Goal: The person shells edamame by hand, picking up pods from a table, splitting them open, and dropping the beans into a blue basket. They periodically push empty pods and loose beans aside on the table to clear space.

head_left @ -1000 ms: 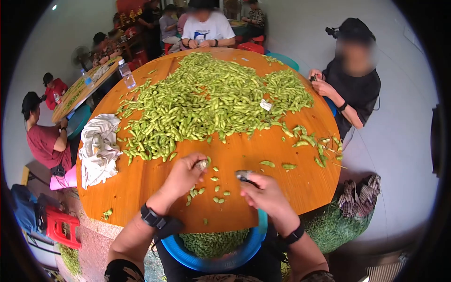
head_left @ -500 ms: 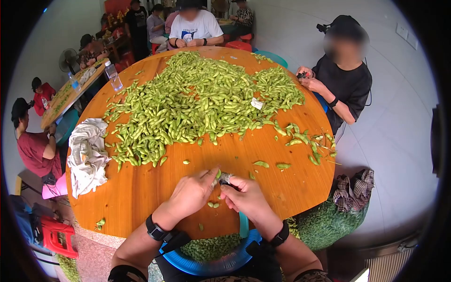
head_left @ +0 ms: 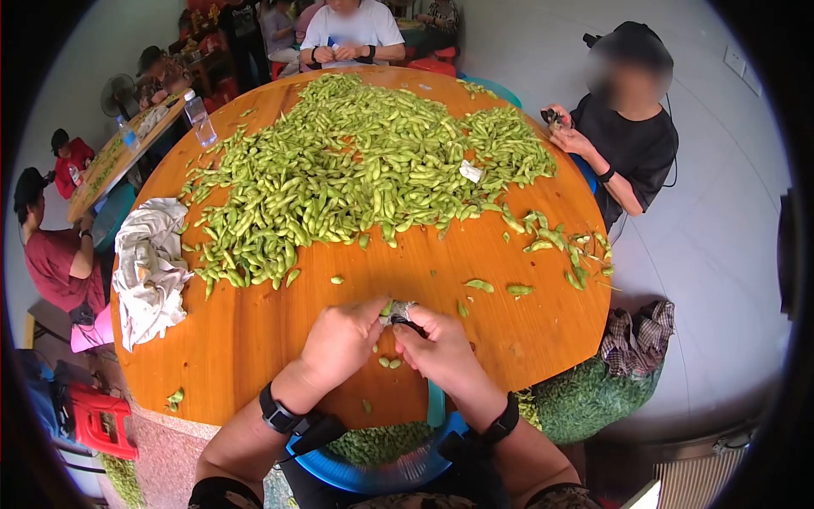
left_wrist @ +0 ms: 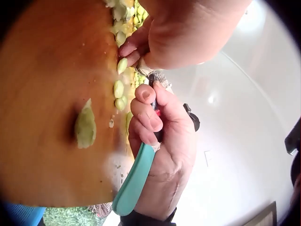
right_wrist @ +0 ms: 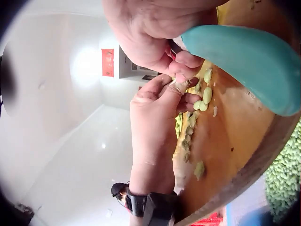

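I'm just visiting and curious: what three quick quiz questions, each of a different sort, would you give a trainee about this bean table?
1. True or false: the right hand grips a teal-handled tool.
2. Multiple choice: where does the white cloth lie? A) on the pile of pods B) at the table's left edge C) in the blue basin
3. Fill in: the loose shelled beans lie on the round wooden ____, just below the left hand.

Key: 1 true; 2 B; 3 table.
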Tool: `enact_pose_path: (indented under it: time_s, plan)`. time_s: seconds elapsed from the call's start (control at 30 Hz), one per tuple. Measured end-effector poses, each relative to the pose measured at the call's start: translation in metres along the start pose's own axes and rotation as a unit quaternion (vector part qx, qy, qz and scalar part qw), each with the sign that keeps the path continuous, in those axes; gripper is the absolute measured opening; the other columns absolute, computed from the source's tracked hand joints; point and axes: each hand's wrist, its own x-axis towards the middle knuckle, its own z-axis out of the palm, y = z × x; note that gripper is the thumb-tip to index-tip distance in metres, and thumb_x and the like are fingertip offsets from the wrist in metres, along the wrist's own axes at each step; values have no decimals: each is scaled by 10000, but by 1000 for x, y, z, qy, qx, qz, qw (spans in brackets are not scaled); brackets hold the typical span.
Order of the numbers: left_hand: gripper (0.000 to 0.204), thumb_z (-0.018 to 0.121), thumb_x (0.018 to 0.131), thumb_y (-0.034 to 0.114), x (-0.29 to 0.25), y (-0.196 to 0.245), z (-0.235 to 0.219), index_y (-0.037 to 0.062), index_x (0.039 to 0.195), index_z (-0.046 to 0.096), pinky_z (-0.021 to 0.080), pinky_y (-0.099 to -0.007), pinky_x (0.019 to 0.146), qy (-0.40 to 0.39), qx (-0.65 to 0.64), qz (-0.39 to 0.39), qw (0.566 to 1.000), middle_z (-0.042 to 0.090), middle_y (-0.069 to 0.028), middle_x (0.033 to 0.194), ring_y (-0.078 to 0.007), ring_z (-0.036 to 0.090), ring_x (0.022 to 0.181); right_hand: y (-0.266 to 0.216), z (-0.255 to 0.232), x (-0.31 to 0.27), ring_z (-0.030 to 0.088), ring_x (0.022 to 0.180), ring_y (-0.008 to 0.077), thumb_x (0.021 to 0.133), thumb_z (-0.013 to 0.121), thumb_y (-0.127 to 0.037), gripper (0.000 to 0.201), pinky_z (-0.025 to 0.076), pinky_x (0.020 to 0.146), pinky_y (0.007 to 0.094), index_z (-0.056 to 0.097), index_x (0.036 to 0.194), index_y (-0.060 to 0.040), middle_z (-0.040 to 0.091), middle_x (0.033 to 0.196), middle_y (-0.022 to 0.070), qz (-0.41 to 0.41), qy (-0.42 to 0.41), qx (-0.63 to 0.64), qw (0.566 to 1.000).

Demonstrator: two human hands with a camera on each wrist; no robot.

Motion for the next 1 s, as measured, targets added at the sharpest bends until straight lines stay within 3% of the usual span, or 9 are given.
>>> enact_pose_path:
  time_s: [0.1, 0.2, 0.27, 0.3, 0.4, 0.63, 0.7, 0.8, 1.0]
  plan:
    - [229, 605, 824, 68, 1, -2, -4, 66, 1053, 600, 529, -412, 584, -26, -61, -22, 998, 649, -164, 766, -370, 633, 679, 0, -3, 3, 532, 620, 73, 885, 535, -68, 162, 455, 575, 251, 629, 1009, -21, 582, 668, 11, 8, -20, -6, 1000]
    - [200, 576, 828, 31, 3, -6, -8, 65, 1021, 616, 540, -371, 600, -58, -122, -48, 990, 662, -154, 782, -328, 660, 684, -1, -4, 4, 464, 515, 26, 922, 545, -87, 99, 363, 436, 193, 631, 958, -53, 556, 673, -26, 3, -35, 8, 999]
    - [197, 554, 830, 6, 4, -6, -10, 51, 1009, 626, 544, -324, 615, -89, -201, -84, 972, 669, -147, 781, -251, 690, 685, -4, -7, 3, 468, 518, 27, 924, 544, -86, 90, 357, 435, 192, 626, 948, -59, 555, 679, -27, 53, -52, 31, 997]
    - [227, 544, 856, -15, 5, -5, -11, 35, 1057, 636, 543, -279, 619, -100, -224, -85, 966, 682, -100, 772, -152, 691, 680, -6, -9, 3, 468, 518, 27, 924, 544, -86, 90, 357, 435, 192, 626, 948, -59, 555, 679, -27, 55, -51, 30, 997]
    - [277, 537, 879, -33, 3, -16, -3, 23, 1132, 633, 540, -251, 618, -116, -322, -88, 935, 684, -55, 796, -109, 670, 675, -9, -13, -1, 472, 521, 30, 929, 540, -91, 89, 352, 436, 192, 622, 947, -61, 554, 686, -27, 72, -39, 52, 995]
    - [287, 571, 883, -45, 5, -7, -1, 27, 1148, 653, 531, -210, 621, -91, -345, -131, 925, 696, -48, 826, -61, 631, 662, -20, -17, -10, 482, 511, 36, 944, 523, -110, 115, 364, 437, 191, 605, 890, -49, 553, 681, -26, 70, -62, 44, 995]
    - [283, 605, 867, -32, 5, -2, -4, 37, 1136, 659, 533, -212, 618, -87, -270, -110, 953, 705, -45, 854, -63, 636, 672, -20, -17, -13, 484, 506, 37, 944, 523, -110, 123, 366, 435, 191, 600, 873, -47, 553, 676, -25, 77, -63, 45, 994]
    - [277, 619, 858, -27, 4, -1, -4, 42, 1122, 664, 537, -215, 622, -83, -204, -81, 972, 710, -41, 862, -66, 642, 681, -18, -13, -13, 489, 517, 48, 933, 504, -91, 160, 394, 454, 209, 610, 1025, -15, 559, 710, -2, 78, -69, 25, 994]
    - [253, 593, 855, -20, 2, -12, 0, 43, 1092, 657, 531, -256, 633, -59, -261, -42, 963, 703, -81, 809, -116, 674, 690, -8, -9, -10, 474, 505, 47, 929, 513, -88, 153, 383, 450, 203, 613, 1031, -32, 551, 695, -11, 56, -36, 17, 998]
